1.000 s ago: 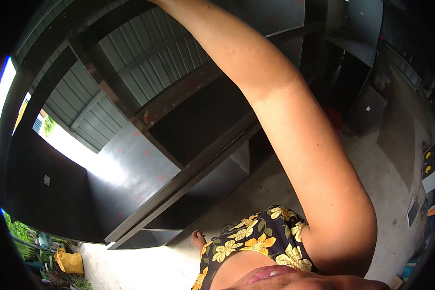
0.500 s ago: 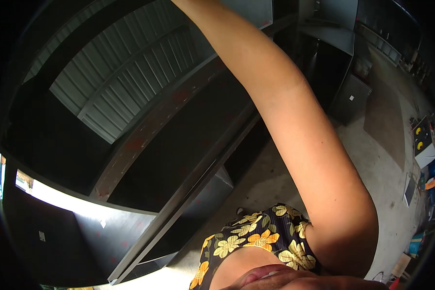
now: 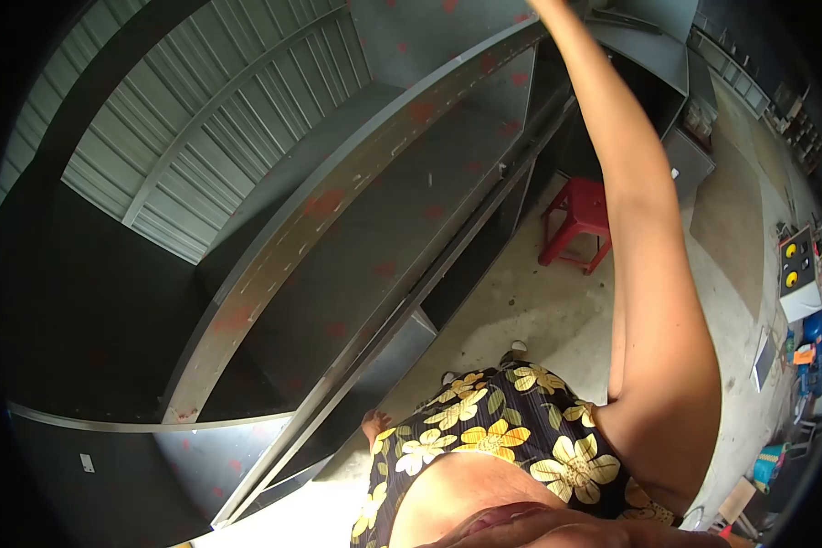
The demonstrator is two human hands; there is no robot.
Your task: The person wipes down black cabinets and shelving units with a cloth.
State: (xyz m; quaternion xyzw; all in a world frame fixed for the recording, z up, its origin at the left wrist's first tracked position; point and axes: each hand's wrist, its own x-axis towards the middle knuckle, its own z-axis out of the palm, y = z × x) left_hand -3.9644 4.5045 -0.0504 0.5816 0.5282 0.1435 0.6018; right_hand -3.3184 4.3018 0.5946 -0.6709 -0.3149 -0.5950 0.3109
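Observation:
My right arm reaches up along the right side of the view, and its hand lies beyond the top edge. The forearm ends close to the upper end of a long metal beam (image 3: 310, 219) with reddish patches, part of a large dark metal frame. My left hand (image 3: 374, 426) hangs low beside my flowered top (image 3: 493, 438). Its fingers look loosely apart, small in the view, with nothing visible in them. Near that hand runs the lower metal rail (image 3: 329, 388) of the frame; I see a gap between them.
Behind my raised arm a red plastic stool (image 3: 583, 219) stands on the concrete floor (image 3: 511, 301). Ribbed metal sheeting (image 3: 219, 128) shows through the frame. To the far right are a box with yellow circles (image 3: 799, 274), a flat panel (image 3: 764, 359) and blue items (image 3: 815, 324).
My right arm has shifted right and upward in the view. My left hand and the red stool have come into sight, and more of the frame shows, brighter than before.

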